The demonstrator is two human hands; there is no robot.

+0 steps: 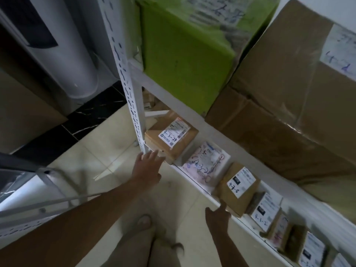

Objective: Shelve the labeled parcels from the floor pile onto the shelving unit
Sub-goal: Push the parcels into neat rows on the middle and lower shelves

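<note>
Both hands empty: right hand (217, 214) pokes a finger at the 4-3-8 box (238, 186). Left hand (149, 166), fingers spread, is at the 4-3-24 box (169, 140) corner. Shelf unit (134, 112) has a full lower row, green parcel (185, 60) above. Floor pile's out of shot, so no clue what's left.

Shelving: white perforated steel upright (133, 105), punched with twin rows of dark slots.

Upper shelf: lime-green plastic-wrapped parcel (185, 60), plain green, white label with dark handwriting. Large brown cardboard carton (279, 105), banded with glossy clear tape, white label written in blue.

Lower shelf: small brown cardboard box (169, 145), white label with black barcode and black handwriting. Flat whitish plastic mailer (206, 162), apparently printed with a pinkish-red pattern; too blurred to confirm. Second brown cardboard box (231, 195), white label bearing a black patch.

Floor: cream floor tiles (96, 157), plain; black border tiles (92, 114), veined white, marble-style.
</note>
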